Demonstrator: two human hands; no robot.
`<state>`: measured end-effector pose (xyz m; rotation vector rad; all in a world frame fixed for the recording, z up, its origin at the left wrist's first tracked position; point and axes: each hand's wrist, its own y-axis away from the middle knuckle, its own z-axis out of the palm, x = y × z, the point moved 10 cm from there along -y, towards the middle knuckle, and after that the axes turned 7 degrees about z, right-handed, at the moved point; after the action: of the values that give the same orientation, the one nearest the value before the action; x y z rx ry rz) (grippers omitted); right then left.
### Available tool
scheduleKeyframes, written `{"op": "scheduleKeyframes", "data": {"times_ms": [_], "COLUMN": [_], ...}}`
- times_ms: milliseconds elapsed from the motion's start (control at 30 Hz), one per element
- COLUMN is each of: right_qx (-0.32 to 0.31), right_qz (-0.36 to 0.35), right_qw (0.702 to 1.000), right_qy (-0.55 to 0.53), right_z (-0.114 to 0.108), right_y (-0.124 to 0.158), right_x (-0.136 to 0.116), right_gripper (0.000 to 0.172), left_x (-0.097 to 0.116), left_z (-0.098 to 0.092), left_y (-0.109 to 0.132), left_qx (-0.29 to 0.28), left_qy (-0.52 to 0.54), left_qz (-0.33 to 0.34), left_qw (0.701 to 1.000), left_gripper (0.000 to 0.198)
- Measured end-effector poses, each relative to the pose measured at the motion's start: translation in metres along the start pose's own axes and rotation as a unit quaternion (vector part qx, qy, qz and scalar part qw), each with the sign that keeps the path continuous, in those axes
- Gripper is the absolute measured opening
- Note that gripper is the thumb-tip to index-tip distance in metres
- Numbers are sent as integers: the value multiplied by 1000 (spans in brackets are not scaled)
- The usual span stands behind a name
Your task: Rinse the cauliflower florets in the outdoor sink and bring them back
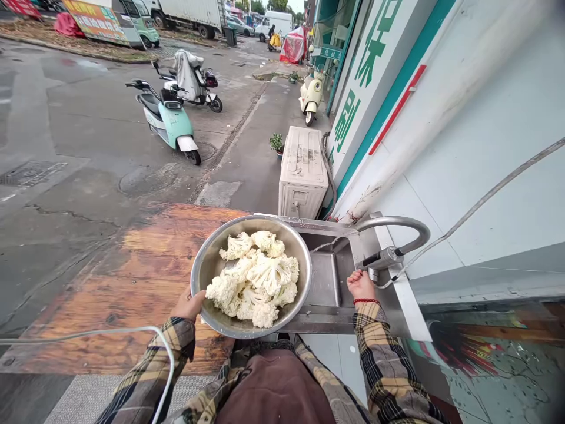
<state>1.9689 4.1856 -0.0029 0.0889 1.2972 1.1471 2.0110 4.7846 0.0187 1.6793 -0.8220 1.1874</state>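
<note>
We see a round stainless-steel bowl [206,259], mouth up, spanning the wooden table [150,271] and the sink [324,277], with cauliflower [256,277] heaped loosely inside: creamy-white florets (some showing pale cut stems). To its right, we find a curved metal tap [397,221] arching beside the sink.

A beige outdoor unit [304,159] stands on damp-looking grey pavement [251,147], a potted plant [276,143] just left of it. To its right rise a white sign panel [386,65] (lettered in green characters [346,121]) and a pale tiled wall [485,129]. Nearer than the unit, to its left, spreads a worn wooden tabletop [132,265]; beyond it, a cream scooter [312,91] stands in soft daylight.
</note>
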Motion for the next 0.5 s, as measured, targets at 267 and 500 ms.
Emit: {"op": "scheduleKeyframes", "data": {"times_ms": [267, 500], "right_qx": [4, -8], "right_qz": [0, 6], "right_qw": [1000, 1000], "right_qy": [-10, 2], "right_z": [1, 5], "right_y": [2, 17], "right_x": [-2, 7], "right_gripper": [37, 42], "left_x": [0, -5], "left_z": [2, 2], "left_y": [0, -6], "left_qx": [-10, -26], "left_qy": [-2, -4], "left_qz": [-6, 9], "left_qw": [1000, 1000], "left_gripper": [34, 33]}}
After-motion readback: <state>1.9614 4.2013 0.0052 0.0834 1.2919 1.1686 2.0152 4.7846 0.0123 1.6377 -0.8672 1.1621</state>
